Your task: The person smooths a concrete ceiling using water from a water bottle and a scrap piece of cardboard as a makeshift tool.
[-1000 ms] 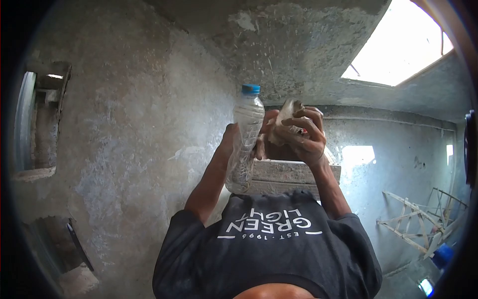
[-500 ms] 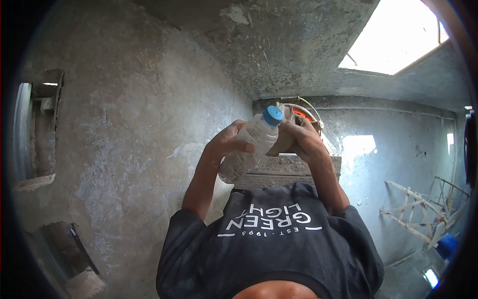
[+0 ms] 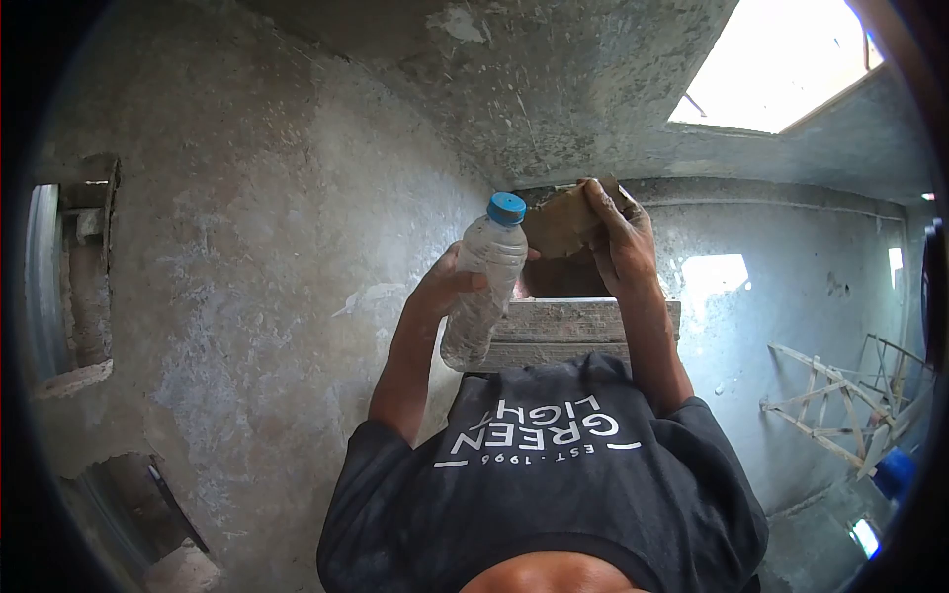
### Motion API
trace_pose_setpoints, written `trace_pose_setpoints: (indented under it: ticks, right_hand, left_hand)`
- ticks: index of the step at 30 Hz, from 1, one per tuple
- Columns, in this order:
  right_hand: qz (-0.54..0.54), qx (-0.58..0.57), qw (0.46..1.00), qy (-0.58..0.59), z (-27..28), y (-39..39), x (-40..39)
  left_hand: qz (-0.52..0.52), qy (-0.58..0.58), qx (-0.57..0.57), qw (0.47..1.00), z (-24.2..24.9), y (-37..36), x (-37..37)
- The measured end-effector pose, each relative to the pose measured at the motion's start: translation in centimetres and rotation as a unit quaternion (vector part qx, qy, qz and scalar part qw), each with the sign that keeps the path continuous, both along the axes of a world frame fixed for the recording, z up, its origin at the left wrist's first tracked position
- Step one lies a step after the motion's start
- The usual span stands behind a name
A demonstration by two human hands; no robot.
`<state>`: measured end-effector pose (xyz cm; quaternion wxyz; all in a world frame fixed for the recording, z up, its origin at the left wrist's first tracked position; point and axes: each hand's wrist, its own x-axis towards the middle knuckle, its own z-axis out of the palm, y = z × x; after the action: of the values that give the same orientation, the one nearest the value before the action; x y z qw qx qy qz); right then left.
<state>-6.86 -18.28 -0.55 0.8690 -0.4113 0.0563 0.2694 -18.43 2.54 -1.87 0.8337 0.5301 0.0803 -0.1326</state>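
Observation:
My left hand (image 3: 443, 289) is wrapped round a clear plastic bottle (image 3: 481, 311) with a blue cap (image 3: 506, 209). The bottle stands nearly upright, leaning a little, cap end up. Whether it has liquid inside is hard to make out. To its right, my right hand (image 3: 625, 242) pinches a brown, folded sheet (image 3: 561, 225) that looks like stiff paper or cardboard. This sheet hangs just behind the bottle, above a stack of wooden boards (image 3: 563, 326) in front of my chest.
A bare plastered wall (image 3: 247, 247) rises at my left, with small openings in it. At the upper right is a bright opening (image 3: 771, 64). A wooden frame like a ladder (image 3: 830, 405) and a blue container (image 3: 895, 474) are at the far right.
The brown sheet has been lifted and spread out, now hiding the orange object behind it. My right hand has risen; the bottle has shifted left and become more upright.

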Motion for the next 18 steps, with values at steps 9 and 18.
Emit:
trace_pose_setpoints:
  ticks: [9,18]
  right_hand:
    - [0.096,-0.188,0.96,-0.184,0.4,0.3,-0.4]
    - [-0.006,0.023,1.0,0.015,-1.0,1.4,-0.7]
  left_hand:
    - [-0.051,-0.033,0.005,0.998,1.4,0.4,0.9]
    - [0.014,0.0,-0.036,0.999,1.1,-2.1,0.7]
